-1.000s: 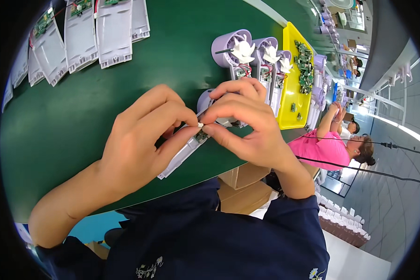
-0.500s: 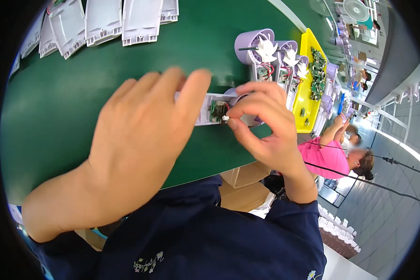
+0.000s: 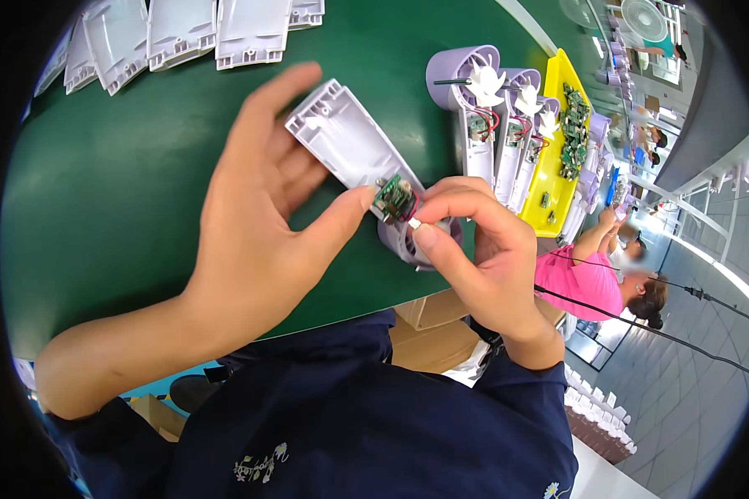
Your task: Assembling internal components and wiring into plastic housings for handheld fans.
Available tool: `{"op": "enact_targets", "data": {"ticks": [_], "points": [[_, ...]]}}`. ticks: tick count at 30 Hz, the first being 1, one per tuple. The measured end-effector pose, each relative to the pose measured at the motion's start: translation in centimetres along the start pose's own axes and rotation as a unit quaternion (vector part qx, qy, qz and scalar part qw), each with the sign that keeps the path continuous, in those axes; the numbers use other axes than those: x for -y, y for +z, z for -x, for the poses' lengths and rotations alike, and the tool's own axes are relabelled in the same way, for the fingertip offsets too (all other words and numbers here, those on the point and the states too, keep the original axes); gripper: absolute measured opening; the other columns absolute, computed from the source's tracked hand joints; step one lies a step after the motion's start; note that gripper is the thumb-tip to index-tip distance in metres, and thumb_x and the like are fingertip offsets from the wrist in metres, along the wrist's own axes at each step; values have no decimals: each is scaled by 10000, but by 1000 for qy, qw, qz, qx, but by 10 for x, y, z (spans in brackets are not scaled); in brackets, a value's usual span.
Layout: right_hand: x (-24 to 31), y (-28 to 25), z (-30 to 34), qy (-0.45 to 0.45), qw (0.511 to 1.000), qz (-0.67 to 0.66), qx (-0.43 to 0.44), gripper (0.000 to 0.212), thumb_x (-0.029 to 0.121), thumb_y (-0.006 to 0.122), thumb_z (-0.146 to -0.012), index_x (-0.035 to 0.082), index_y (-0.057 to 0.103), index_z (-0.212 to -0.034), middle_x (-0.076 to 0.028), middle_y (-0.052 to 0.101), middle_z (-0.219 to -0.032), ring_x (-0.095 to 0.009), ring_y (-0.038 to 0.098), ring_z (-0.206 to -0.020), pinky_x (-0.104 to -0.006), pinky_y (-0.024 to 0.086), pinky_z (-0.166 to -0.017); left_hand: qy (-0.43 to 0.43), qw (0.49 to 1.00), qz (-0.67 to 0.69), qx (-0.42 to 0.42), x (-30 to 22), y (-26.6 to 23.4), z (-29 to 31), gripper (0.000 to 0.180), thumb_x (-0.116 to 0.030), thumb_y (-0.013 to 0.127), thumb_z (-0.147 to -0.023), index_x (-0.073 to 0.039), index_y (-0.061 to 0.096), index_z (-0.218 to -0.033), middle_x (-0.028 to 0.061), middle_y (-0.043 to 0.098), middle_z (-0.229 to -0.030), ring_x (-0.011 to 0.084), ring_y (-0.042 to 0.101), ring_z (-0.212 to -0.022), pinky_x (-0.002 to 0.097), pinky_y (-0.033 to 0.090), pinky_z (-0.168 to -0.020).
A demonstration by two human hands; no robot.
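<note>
A pale lilac plastic housing (image 3: 354, 137) is tilted over the table, its long open tray pointing to the upper left and its round end (image 3: 399, 244) towards me. In the tray, near the round end, sits a small green circuit board (image 3: 394, 200). My left hand (image 3: 258, 191) holds the housing from the left, thumb at the board's edge, some fingers behind the tray and the index finger stretched out. My right hand (image 3: 483, 249) pinches a small white plug (image 3: 414, 223) between thumb and forefinger beside the board. Thin red wires show by the plug; the round end is partly hidden.
Several lilac housings with white fan blades (image 3: 485, 83) stand at the right. Beyond them is a yellow tray (image 3: 545, 179) of circuit boards. White shell pieces (image 3: 254, 33) lie along the far left. A person in pink (image 3: 587, 279) works at the right; a black cable (image 3: 641, 326) hangs there.
The housing has turned from nearly level to a steep slant, its tray end swinging up. My left hand has shifted from over the tray to its left side. My right hand keeps its pinch.
</note>
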State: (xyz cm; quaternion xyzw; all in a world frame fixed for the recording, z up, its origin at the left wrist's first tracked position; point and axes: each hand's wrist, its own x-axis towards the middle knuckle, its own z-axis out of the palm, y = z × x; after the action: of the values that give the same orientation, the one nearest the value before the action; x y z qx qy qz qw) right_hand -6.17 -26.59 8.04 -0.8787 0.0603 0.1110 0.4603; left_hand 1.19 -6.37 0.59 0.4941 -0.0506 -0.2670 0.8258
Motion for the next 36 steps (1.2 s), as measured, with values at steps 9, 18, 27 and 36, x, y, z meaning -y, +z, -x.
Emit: {"op": "enact_targets", "data": {"ticks": [9, 18, 27, 36], "points": [[-3, 10, -5, 43, 993, -101, 33, 192, 21, 774, -915, 14, 740, -1104, -94, 658, -1096, -160, 625, -1030, -301, 499, -906, -123, 970, 196, 73, 11, 4, 11, 890, 11, 676, -974, -145, 106, -1639, 210, 459, -1573, 260, 533, -1391, 434, 482, -1125], [3, -5, -11, -30, 990, 137, -28, 173, -33, 772, -869, 2, 734, -1033, -88, 705, -924, -197, 694, -859, -294, 566, -742, -152, 981, 75, 94, 13, 6, 13, 840, 51, 602, -998, -104, 51, -1613, 208, 578, -1445, 249, 623, -1284, 403, 529, -1046], [41, -9, -35, -70, 922, 370, 86, 102, 19, 770, -802, 43, 724, -890, -56, 698, -774, -219, 654, -733, -332, 511, -629, -143, 980, 95, 102, 17, 3, 11, 808, 62, 572, -1009, -83, 61, -1617, 209, 579, -1446, 251, 617, -1294, 399, 522, -1062], [50, -9, -42, -39, 902, 411, 128, 86, 39, 764, -781, 51, 724, -856, -46, 704, -761, -220, 674, -716, -328, 532, -605, -148, 980, 73, 108, 19, 7, 7, 837, 92, 577, -989, -69, 24, -1598, 196, 584, -1415, 261, 619, -1304, 395, 542, -1057]]}}
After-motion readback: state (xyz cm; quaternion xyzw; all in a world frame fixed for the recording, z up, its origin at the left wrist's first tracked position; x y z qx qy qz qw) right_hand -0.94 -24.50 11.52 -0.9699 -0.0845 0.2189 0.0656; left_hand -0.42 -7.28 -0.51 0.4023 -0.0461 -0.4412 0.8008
